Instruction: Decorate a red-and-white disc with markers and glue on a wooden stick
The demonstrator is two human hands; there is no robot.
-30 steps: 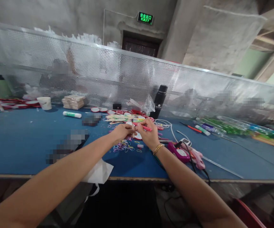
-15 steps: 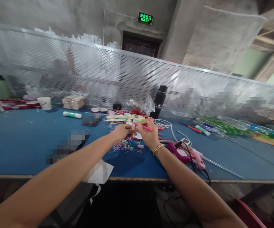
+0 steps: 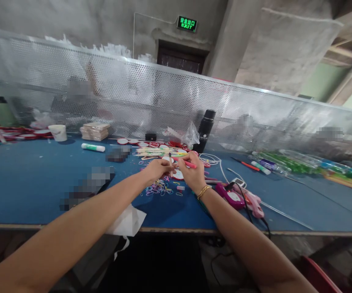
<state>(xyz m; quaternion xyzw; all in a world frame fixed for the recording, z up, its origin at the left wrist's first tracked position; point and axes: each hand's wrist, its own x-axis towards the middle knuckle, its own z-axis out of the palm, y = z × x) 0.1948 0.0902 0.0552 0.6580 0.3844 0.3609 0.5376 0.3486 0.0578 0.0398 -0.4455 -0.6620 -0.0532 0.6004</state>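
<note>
Head view is showing a blue table, which is stretching from side to side, and a silver panel with many small holes is rising behind it. A black bottle is standing near this panel, farther away than the hands.

Both hands are meeting close together above the middle of the table, and neither one is spreading open. The right hand is curling its fingers around a pen, with a grip as for writing, and a gold bracelet is circling its wrist. The left hand is nearly closing, and its thumb and fingertips are pinching a stick. Partly behind the fingers, a white disc with a red rim is showing.

The pen is looking pinkish red; it is slanting in the right hand, its back end is sticking out to the right, and its front end is pointing toward the stick. Whether pen and stick are touching, I cannot tell. The stick is looking thin and pale, with a dark upper end, and it is standing almost upright between the two hands.

Many small coloured bands are lying loosely on the table, on the near side of the left hand, and a little pinkish piece is lying beside them.
</note>
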